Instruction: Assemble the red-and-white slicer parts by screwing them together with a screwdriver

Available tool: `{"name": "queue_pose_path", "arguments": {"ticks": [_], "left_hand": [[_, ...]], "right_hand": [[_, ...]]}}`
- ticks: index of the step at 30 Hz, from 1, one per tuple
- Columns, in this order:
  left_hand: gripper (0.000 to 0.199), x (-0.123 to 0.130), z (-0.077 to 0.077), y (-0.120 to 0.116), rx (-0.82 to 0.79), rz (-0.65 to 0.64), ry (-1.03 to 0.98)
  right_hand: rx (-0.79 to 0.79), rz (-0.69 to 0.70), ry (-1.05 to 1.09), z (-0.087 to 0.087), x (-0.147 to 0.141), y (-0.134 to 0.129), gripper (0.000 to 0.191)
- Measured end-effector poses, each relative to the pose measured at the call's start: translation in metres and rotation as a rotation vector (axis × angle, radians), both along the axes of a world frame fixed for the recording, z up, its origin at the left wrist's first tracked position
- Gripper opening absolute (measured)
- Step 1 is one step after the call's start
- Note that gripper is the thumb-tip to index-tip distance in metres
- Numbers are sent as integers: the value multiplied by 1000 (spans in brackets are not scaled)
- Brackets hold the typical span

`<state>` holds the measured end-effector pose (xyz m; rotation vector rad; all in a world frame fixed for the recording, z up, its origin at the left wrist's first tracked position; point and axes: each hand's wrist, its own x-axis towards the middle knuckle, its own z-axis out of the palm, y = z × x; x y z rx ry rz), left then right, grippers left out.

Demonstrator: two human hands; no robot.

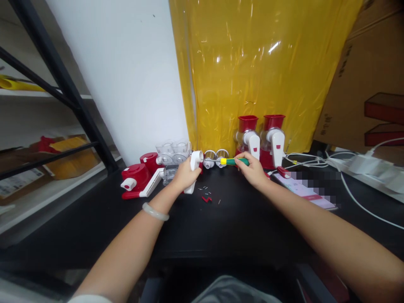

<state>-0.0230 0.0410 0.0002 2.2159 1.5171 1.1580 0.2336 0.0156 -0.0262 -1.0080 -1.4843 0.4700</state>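
Note:
My left hand (185, 173) is closed around a white plastic crank handle (196, 160), held upright above the black table. My right hand (251, 169) grips a screwdriver (235, 161) with a green and yellow handle. Its shaft points left toward the top of the crank handle; whether the tip touches it I cannot tell. Below, on the table, lie several small screws (205, 188) and small red plastic pieces (206, 199). Behind the screwdriver stand two metal grater drums (222, 155).
At left are red grater bases (135, 176), a white crank arm (152, 183) and clear plastic hoppers (173, 149). Two assembled red-and-white rotary graters (274, 141) stand at the back right. A phone (304, 190), white cables (350, 185) and a power strip (372, 170) lie to the right.

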Motion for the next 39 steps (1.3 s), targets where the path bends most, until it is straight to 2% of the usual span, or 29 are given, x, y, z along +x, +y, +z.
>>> {"name": "queue_pose_path", "arguments": {"ticks": [9, 39], "left_hand": [[36, 1, -1, 0, 18, -34, -11], [38, 2, 1, -3, 0, -29, -19]], "right_hand": [[15, -7, -1, -1, 1, 1, 26], [18, -25, -8, -1, 4, 0, 25]]}}
